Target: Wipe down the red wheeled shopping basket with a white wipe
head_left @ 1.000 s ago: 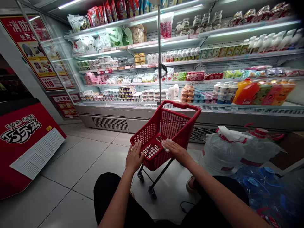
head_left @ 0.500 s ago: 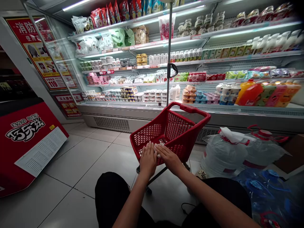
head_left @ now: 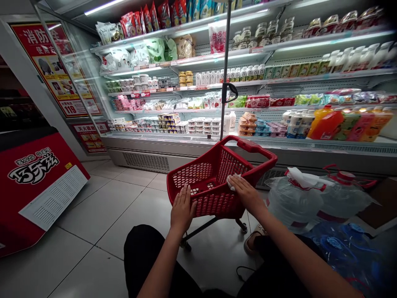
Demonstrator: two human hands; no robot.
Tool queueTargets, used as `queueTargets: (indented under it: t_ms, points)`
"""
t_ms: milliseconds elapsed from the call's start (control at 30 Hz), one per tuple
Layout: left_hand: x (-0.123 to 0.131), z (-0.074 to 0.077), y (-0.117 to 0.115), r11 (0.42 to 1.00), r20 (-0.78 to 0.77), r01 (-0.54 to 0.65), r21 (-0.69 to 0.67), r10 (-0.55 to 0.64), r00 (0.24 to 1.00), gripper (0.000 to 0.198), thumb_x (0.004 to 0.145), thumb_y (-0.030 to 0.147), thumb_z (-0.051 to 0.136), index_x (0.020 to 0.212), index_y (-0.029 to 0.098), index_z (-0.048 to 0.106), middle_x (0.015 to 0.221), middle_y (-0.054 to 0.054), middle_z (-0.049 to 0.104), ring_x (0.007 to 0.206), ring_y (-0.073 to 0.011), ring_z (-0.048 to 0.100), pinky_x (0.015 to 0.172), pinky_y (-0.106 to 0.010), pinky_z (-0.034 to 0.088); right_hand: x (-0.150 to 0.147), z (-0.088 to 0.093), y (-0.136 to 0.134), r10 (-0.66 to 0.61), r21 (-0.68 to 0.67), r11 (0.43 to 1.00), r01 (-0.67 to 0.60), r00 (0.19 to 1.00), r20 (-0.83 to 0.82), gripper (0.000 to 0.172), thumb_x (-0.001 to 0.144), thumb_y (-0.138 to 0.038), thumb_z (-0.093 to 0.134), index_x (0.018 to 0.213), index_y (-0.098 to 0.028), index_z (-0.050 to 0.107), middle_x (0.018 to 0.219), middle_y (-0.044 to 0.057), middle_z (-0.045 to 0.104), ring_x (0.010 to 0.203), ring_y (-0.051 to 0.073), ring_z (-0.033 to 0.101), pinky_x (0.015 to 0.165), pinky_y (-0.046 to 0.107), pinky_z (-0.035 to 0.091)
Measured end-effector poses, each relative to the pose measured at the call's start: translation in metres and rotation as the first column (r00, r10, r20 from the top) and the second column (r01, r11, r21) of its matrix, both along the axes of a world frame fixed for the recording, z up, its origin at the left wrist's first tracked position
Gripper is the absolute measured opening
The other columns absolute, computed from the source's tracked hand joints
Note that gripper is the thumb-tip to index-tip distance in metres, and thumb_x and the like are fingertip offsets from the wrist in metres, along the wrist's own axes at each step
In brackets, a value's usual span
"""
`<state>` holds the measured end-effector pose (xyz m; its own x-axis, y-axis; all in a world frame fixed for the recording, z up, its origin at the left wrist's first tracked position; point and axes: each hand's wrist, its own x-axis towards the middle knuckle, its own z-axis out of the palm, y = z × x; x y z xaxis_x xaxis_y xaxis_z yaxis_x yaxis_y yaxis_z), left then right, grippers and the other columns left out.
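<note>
A red plastic shopping cart (head_left: 235, 156) on a dark metal frame stands in front of my knees. My left hand (head_left: 181, 208) lies against the near side of its basket, close to the left corner, fingers stretched out and holding nothing. Farther right along the same near rim, my right hand (head_left: 246, 193) presses a crumpled white wipe (head_left: 232, 182) to the plastic; whether it is paper or cloth I cannot tell. Holes pierce the basket's walls and floor. A dark upright pole (head_left: 225, 74) with a black loop rises behind the cart.
An open chilled display case (head_left: 139, 140) full of dairy packs and drinks spans the back. To the right stand large wrapped water bottles (head_left: 291, 198) and blue-tinted bottles (head_left: 338, 244). A red freezer (head_left: 40, 182) is at left. A thin black cable (head_left: 245, 273) lies on the tiled floor.
My right hand has slid right along the rim with the wipe, away from my left hand. My left hand has moved slightly left and down. The cart has shifted and turned a little.
</note>
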<state>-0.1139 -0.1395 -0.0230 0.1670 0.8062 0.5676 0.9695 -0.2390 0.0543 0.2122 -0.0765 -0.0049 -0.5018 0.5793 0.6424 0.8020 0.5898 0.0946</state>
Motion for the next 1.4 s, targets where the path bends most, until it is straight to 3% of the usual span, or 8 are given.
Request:
queueTargets:
  t_ms: [133, 300, 400, 733, 867, 1033, 1233, 1400]
  points:
    - [0.016, -0.002, 0.002, 0.999, 0.001, -0.047, 0.018, 0.047, 0.999, 0.077, 0.108, 0.050, 0.038, 0.168, 0.016, 0.004, 0.169, -0.013, 0.031, 0.155, -0.0284, 0.033, 0.125, -0.049, 0.034, -0.012, -0.003, -0.003, -0.042, -0.001, 0.999, 0.042, 0.999, -0.022, 0.063, 0.094, -0.005, 0.042, 0.156, -0.013, 0.046, 0.157, 0.010, 0.052, 0.149, 0.025, 0.042, 0.125, 0.048, 0.037]
    - [0.058, -0.001, 0.006, 0.997, -0.060, 0.080, -0.001, -0.080, 0.995, 0.074, 0.107, 0.045, 0.040, 0.168, 0.019, 0.008, 0.169, -0.009, 0.030, 0.157, -0.0254, 0.027, 0.128, -0.049, 0.027, -0.067, -0.014, -0.013, 0.056, -0.031, 0.998, -0.056, 0.998, -0.002, 0.062, 0.092, -0.005, 0.045, 0.153, -0.013, 0.049, 0.155, 0.011, 0.055, 0.146, 0.023, 0.048, 0.123, 0.043, 0.041]
    - [0.061, 0.001, 0.004, 0.994, -0.065, 0.106, 0.004, -0.105, 0.992, 0.074, 0.107, 0.043, 0.042, 0.168, 0.021, 0.006, 0.170, -0.006, 0.029, 0.158, -0.0239, 0.027, 0.129, -0.048, 0.024, -0.076, -0.015, -0.016, 0.114, -0.030, 0.993, -0.114, 0.993, 0.005, 0.064, 0.092, -0.006, 0.047, 0.156, -0.014, 0.046, 0.156, 0.010, 0.054, 0.147, 0.023, 0.046, 0.123, 0.043, 0.041]
    - [0.043, 0.006, -0.006, 0.990, -0.060, 0.143, -0.010, -0.143, 0.988, 0.076, 0.106, 0.034, 0.045, 0.168, 0.027, 0.003, 0.170, -0.004, 0.030, 0.156, -0.0246, 0.032, 0.128, -0.047, 0.029, 0.019, 0.012, -0.001, -0.028, 0.010, 1.000, 0.029, 0.999, -0.043, 0.063, 0.099, -0.008, 0.037, 0.160, -0.019, 0.039, 0.159, 0.008, 0.050, 0.149, 0.023, 0.043, 0.126, 0.049, 0.034]
    - [0.048, 0.005, -0.006, 0.988, -0.020, 0.149, -0.029, -0.149, 0.989, 0.076, 0.103, 0.034, 0.050, 0.168, 0.025, 0.010, 0.167, -0.006, 0.037, 0.155, -0.0258, 0.033, 0.128, -0.050, 0.028, 0.009, 0.007, -0.002, -0.087, 0.019, 0.996, 0.089, 0.994, -0.072, 0.060, 0.099, -0.008, 0.037, 0.157, -0.017, 0.044, 0.156, 0.010, 0.053, 0.147, 0.025, 0.046, 0.125, 0.050, 0.036]
    - [0.043, 0.008, -0.009, 0.984, -0.021, 0.169, -0.046, -0.170, 0.985, 0.077, 0.100, 0.032, 0.054, 0.166, 0.024, 0.015, 0.165, -0.006, 0.041, 0.155, -0.0251, 0.033, 0.129, -0.048, 0.026, -0.017, 0.002, -0.006, 0.000, -0.032, 0.999, 0.000, 1.000, -0.012, 0.062, 0.095, -0.006, 0.040, 0.156, -0.015, 0.045, 0.157, 0.009, 0.052, 0.148, 0.023, 0.044, 0.125, 0.046, 0.035]
    - [0.035, 0.009, -0.013, 0.983, -0.033, 0.180, -0.047, -0.181, 0.983, 0.074, 0.101, 0.032, 0.052, 0.165, 0.023, 0.017, 0.165, -0.007, 0.041, 0.155, -0.0250, 0.033, 0.129, -0.047, 0.025, 0.028, 0.027, -0.008, -0.111, -0.011, 0.994, 0.110, 0.994, -0.026, 0.063, 0.101, -0.008, 0.035, 0.160, -0.029, 0.039, 0.158, 0.004, 0.052, 0.144, 0.023, 0.051, 0.124, 0.056, 0.031]
    - [0.042, 0.005, -0.013, 0.983, -0.006, 0.177, -0.048, -0.177, 0.984, 0.080, 0.098, 0.035, 0.056, 0.166, 0.022, 0.017, 0.165, -0.009, 0.040, 0.155, -0.0275, 0.032, 0.129, -0.050, 0.024, 0.026, 0.016, -0.006, -0.130, -0.071, 0.990, 0.121, 0.980, -0.150, 0.065, 0.100, -0.009, 0.033, 0.163, -0.026, 0.033, 0.161, 0.005, 0.048, 0.151, 0.020, 0.040, 0.120, 0.044, 0.044]
